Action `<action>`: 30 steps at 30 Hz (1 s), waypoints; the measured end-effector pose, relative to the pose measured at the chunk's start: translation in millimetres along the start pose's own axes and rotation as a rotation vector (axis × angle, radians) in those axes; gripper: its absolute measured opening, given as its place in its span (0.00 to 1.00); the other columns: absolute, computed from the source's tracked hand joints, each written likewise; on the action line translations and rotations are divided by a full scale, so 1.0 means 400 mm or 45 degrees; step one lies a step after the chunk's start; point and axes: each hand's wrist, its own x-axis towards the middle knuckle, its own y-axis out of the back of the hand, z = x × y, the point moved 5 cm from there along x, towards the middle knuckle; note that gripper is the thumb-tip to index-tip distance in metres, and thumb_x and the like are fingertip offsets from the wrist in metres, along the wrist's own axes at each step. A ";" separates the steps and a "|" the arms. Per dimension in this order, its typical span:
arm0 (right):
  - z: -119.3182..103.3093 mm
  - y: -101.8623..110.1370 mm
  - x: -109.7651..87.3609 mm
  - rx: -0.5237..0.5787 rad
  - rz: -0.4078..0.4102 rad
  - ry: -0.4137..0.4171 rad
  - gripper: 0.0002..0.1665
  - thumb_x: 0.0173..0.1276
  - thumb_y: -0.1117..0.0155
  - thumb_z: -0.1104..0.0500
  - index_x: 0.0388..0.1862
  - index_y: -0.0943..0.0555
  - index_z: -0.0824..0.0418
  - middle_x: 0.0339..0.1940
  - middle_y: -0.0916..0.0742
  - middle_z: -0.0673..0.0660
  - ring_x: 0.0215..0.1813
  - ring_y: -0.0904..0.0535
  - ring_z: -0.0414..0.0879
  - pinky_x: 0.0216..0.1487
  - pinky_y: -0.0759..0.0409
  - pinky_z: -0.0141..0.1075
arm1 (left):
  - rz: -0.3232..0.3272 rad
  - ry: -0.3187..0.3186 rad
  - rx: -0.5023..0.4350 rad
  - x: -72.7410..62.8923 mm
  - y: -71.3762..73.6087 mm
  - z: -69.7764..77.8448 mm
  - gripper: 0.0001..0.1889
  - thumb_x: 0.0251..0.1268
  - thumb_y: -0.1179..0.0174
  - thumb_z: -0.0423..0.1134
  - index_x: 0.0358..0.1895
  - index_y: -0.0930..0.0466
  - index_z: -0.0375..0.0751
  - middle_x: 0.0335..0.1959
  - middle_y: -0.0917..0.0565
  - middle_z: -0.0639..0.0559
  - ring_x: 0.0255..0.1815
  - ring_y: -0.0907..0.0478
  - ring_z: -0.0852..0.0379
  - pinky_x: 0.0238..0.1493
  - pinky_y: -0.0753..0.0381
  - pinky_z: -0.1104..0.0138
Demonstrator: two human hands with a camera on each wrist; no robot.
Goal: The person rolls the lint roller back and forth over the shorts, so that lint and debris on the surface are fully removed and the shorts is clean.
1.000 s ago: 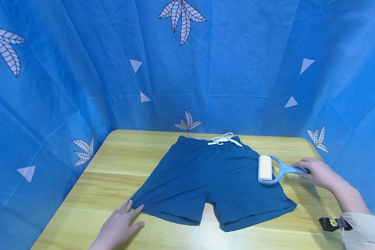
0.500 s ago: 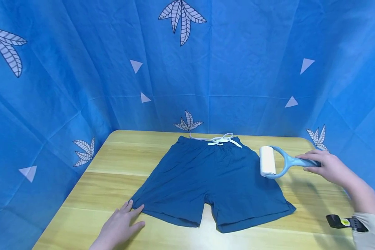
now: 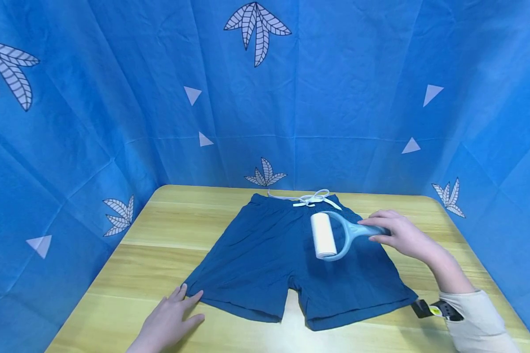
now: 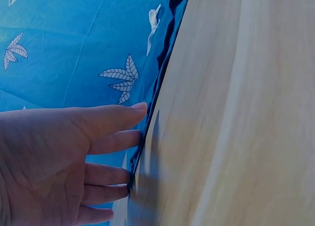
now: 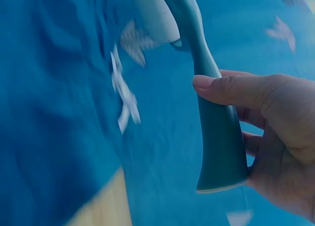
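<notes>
Dark blue shorts (image 3: 256,250) lie spread flat on the wooden table, with a white drawstring (image 3: 311,198) tied in a bow at the waistband. My right hand (image 3: 395,233) grips the blue handle of a lint roller (image 3: 324,236), thumb on one side and fingers on the other in the right wrist view. The roller's white cylinder overlaps the upper part of the right-hand leg of the shorts in the head view. At the hem corner of the other leg, my left hand (image 3: 168,316) rests with fingers extended, fingertips touching the fabric edge.
The wooden table (image 3: 150,235) has rounded far corners. A blue cloth (image 3: 353,98) with white leaf and triangle prints stands around its back and sides. A black strap-like device (image 3: 437,310) sits at the right sleeve.
The lint roller rose off the right-hand edge of the shorts, then moved left over them with my right hand. My left hand has stayed at the hem.
</notes>
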 end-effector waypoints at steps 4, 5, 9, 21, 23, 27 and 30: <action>-0.055 -0.059 0.054 0.071 -0.050 0.026 0.21 0.58 0.28 0.64 0.52 0.15 0.55 0.44 0.13 0.53 0.44 0.22 0.46 0.41 0.25 0.37 | 0.004 -0.011 0.005 0.001 0.001 0.001 0.30 0.60 0.38 0.59 0.63 0.22 0.48 0.68 0.30 0.31 0.71 0.35 0.32 0.66 0.36 0.35; -0.071 -0.074 0.066 0.082 -0.056 0.040 0.21 0.58 0.28 0.64 0.52 0.15 0.55 0.44 0.13 0.53 0.44 0.22 0.46 0.41 0.25 0.36 | -0.001 -0.008 0.003 0.002 0.001 0.000 0.30 0.60 0.38 0.59 0.63 0.23 0.48 0.68 0.30 0.31 0.71 0.35 0.32 0.66 0.36 0.34; -0.132 -0.133 0.108 0.094 -0.081 0.102 0.21 0.59 0.28 0.63 0.53 0.15 0.55 0.45 0.14 0.51 0.46 0.24 0.45 0.42 0.28 0.36 | -0.020 0.009 0.001 0.002 -0.002 -0.002 0.31 0.60 0.38 0.59 0.64 0.23 0.48 0.68 0.30 0.30 0.71 0.35 0.31 0.66 0.36 0.34; -0.260 -0.276 0.164 0.031 -0.146 0.226 0.20 0.61 0.29 0.59 0.54 0.16 0.53 0.44 0.15 0.50 0.46 0.25 0.45 0.42 0.32 0.35 | -0.004 0.009 -0.002 0.003 0.000 -0.003 0.31 0.60 0.38 0.60 0.64 0.23 0.48 0.68 0.30 0.30 0.70 0.35 0.31 0.66 0.36 0.35; -0.264 -0.288 0.164 0.019 -0.152 0.234 0.20 0.61 0.29 0.59 0.54 0.16 0.53 0.44 0.15 0.50 0.46 0.25 0.45 0.42 0.31 0.35 | 0.005 0.008 -0.005 0.002 0.000 -0.003 0.31 0.60 0.38 0.59 0.64 0.23 0.48 0.68 0.30 0.30 0.70 0.35 0.31 0.66 0.35 0.35; -0.263 -0.298 0.157 0.010 -0.168 0.229 0.21 0.60 0.28 0.59 0.53 0.15 0.53 0.43 0.15 0.51 0.45 0.25 0.46 0.40 0.31 0.35 | 0.001 0.012 0.001 0.003 -0.002 -0.004 0.31 0.60 0.38 0.60 0.64 0.23 0.49 0.68 0.30 0.29 0.70 0.35 0.31 0.66 0.35 0.35; -0.256 -0.302 0.149 0.021 -0.192 0.197 0.20 0.60 0.28 0.59 0.54 0.15 0.53 0.44 0.15 0.50 0.45 0.25 0.45 0.40 0.32 0.34 | -0.014 0.025 0.009 0.005 -0.006 -0.007 0.31 0.59 0.38 0.61 0.64 0.23 0.49 0.68 0.30 0.30 0.70 0.35 0.31 0.66 0.36 0.34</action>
